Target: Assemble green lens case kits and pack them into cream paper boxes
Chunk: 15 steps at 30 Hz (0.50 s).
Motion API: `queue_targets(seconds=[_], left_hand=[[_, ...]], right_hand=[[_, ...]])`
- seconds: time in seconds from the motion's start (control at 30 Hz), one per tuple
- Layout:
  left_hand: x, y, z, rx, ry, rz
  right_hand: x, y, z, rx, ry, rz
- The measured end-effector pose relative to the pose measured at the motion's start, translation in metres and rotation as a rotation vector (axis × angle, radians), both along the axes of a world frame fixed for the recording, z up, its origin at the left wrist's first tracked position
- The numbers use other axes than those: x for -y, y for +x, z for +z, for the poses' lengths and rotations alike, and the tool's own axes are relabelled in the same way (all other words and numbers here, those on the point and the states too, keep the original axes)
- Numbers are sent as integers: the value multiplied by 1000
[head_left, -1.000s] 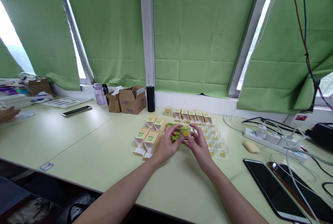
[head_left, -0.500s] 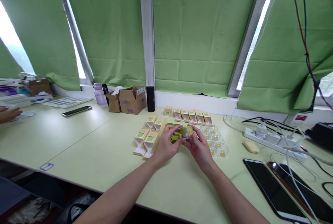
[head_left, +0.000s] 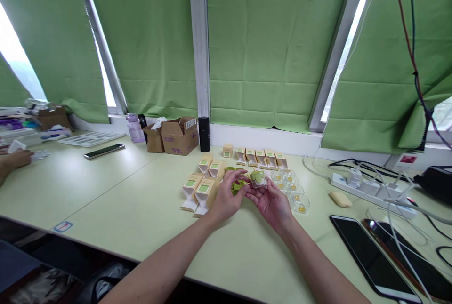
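My right hand holds a small clear container with a green piece on it, tilted between thumb and fingers. Curved and parted, the fingers of my left hand reach to the container's left edge; I cannot tell whether they touch it. Behind my left fingers lie several green pieces, partly hidden. To the right stand clear cups with yellow centres, in rows. Open cardboard sleeves with green labels are at the left, and more small boxes form a row behind.
A cardboard carton, a black bottle and a purple bottle stand at the back. Phones, a power strip with cables and a beige case lie right. Another person's hand is far left.
The container has shifted slightly right and turned in my right hand, its green top now facing me more. My left fingers have loosened from it. The other person's hand has moved.
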State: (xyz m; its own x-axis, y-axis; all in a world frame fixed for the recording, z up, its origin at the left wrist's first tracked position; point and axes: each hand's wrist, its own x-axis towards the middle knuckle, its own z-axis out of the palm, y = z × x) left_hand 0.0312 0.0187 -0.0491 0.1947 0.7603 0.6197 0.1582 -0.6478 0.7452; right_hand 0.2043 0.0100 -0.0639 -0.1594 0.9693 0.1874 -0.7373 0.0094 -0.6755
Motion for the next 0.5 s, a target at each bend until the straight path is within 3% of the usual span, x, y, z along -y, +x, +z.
queue_targets(seconds=[0.5], left_hand=[[-7, 2, -3, 56, -222, -68]], right_hand=[[12, -5, 10, 147, 40, -232]])
